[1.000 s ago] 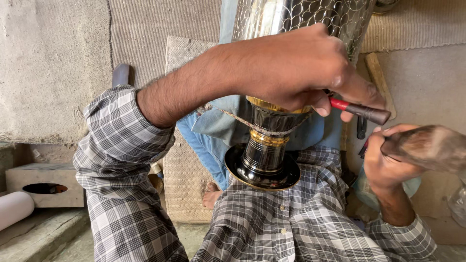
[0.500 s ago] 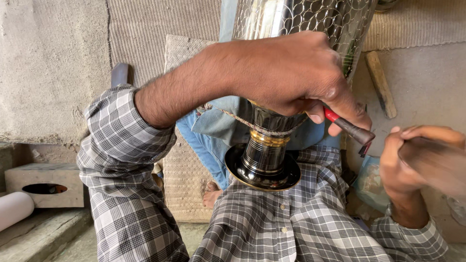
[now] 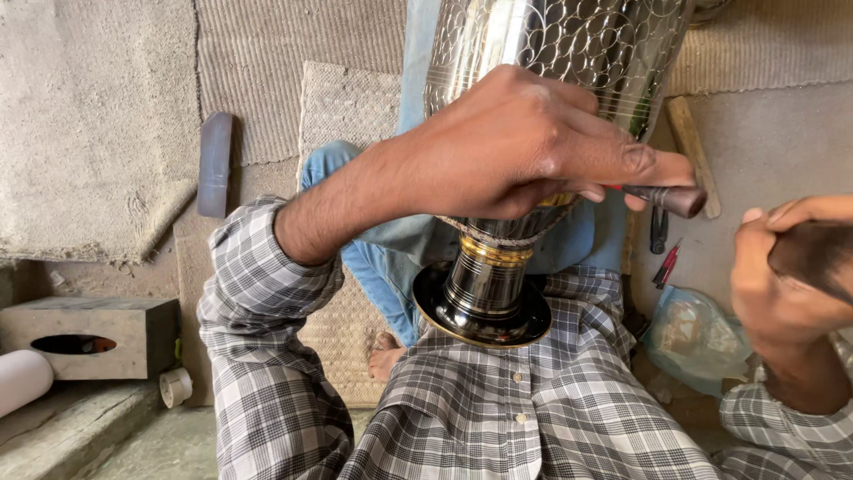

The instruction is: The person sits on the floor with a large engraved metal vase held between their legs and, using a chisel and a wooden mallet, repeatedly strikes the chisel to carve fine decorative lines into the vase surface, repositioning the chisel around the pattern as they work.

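Left hand [image 3: 524, 147]: reaches across the front of the metal vase [image 3: 551, 53]. Fingers closed around a slim chisel-like tool [image 3: 662, 197]; thumb lies along its shaft. Tool has a red section near the hand and a dark blunt end that points right.
Right hand [image 3: 782, 284]: at the right edge of view, well apart from the tool's end. Fingers curled shut around a dark, blurred handle [image 3: 813, 258]; the rest of that object runs out of frame, kind cannot be told.
Metal vase: large, polished, with engraved scroll and circle pattern on the body. It leans between the person's knees, and its round black foot [image 3: 484, 311] with a gold rim rests on the plaid shirt [image 3: 524, 409] at the lap. Gold band on the stem just above the foot.
Tool position: held against the lower body of the vase; the tip is hidden behind the hand.
Floor, right: clear plastic bag [image 3: 697, 333], small red-handled tool [image 3: 666, 264], wooden stick [image 3: 693, 151].
Floor, left: woven mat [image 3: 342, 107], dark flat bar [image 3: 215, 164], wooden box with oval hole [image 3: 84, 333], white pipe end [image 3: 19, 380].
Legs: blue trousers [image 3: 373, 258], bare foot [image 3: 386, 356] below the vase.
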Demonstrator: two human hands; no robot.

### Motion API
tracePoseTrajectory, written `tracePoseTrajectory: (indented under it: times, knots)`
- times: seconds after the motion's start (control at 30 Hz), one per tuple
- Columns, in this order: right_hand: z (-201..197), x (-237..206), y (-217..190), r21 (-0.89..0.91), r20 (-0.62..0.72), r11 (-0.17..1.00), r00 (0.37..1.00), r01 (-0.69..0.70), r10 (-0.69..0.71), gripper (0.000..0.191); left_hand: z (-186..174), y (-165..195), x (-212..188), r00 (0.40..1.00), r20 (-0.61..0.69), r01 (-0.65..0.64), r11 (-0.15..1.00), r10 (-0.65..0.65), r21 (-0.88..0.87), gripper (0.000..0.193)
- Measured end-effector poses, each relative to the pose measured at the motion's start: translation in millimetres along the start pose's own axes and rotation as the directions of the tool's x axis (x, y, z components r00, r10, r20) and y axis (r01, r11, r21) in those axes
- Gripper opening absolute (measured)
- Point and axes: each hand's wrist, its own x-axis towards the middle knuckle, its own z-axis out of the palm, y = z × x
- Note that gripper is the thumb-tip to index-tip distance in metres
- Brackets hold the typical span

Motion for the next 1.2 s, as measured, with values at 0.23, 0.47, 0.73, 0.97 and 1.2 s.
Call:
tracePoseTrajectory:
  times: [0.23,0.47,0.73,0.97,1.2]
  knots:
    - [-49,49,-26,-0.008,0.374,0.997,0.925,0.075,-0.066,0.005,8,6,-6,0.992,-0.098,0.089,0.993,-0.082,0.072,0.061]
    - [-54,103,-46,0.209,0.435,0.978,0.895,0.002,-0.095,0.014,17,36,-31,0.762,-0.393,0.312,0.824,-0.514,-0.474,0.037]
    - [-61,137,-55,0.352,0.514,0.935,0.844,-0.044,-0.154,0.031,15,33,-35,0.854,-0.434,0.244,0.957,-0.288,-0.155,0.037]
    - [-58,157,-56,0.419,0.58,0.903,0.794,-0.098,-0.183,0.047,29,38,-50,0.77,-0.556,0.355,0.934,-0.312,-0.033,0.026]
    - [-48,165,-38,0.373,0.672,0.915,0.724,-0.151,-0.155,0.05,59,41,-53,0.523,-0.684,0.223,0.857,-0.508,-0.465,0.041]
